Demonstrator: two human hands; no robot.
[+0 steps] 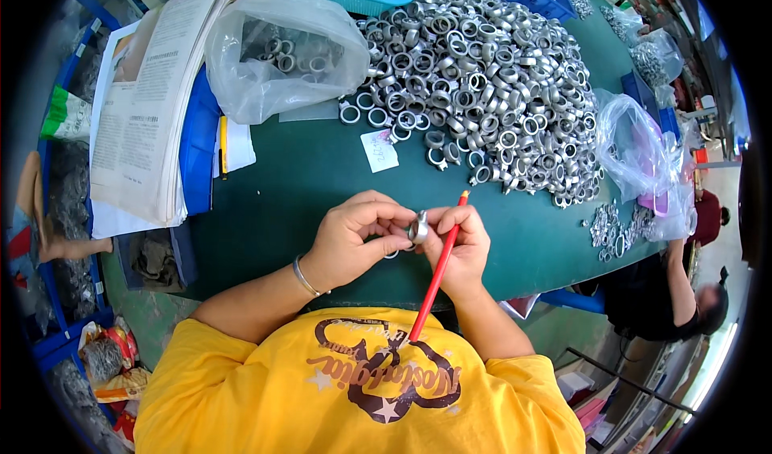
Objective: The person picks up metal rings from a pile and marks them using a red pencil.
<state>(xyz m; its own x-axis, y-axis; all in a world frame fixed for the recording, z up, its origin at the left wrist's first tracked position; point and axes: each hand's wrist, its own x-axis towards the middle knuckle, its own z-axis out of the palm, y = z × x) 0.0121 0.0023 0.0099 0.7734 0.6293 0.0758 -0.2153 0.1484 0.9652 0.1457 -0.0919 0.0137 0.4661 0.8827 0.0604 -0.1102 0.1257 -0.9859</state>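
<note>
Close to my body, my left hand point(351, 241) pinches a small silver metal ring point(418, 230) between thumb and fingers. Part of another ring point(392, 254) shows just under those fingertips; whether it is held or lies on the table I cannot tell. My right hand point(464, 249) is closed around a red pencil point(438, 281), its yellowish tip pointing up and away from me. The right fingertips also touch the ring's right side. Beyond both hands, a large heap of similar metal rings point(515, 92) covers the green table point(281, 188).
A clear plastic bag point(265, 76) with some rings stands left of the heap, by a paper stack point(153, 108) and blue bin point(199, 144). A paper slip point(379, 150) lies before the heap. At right are small metal parts point(619, 229), a plastic bag point(635, 148) and another person point(667, 293).
</note>
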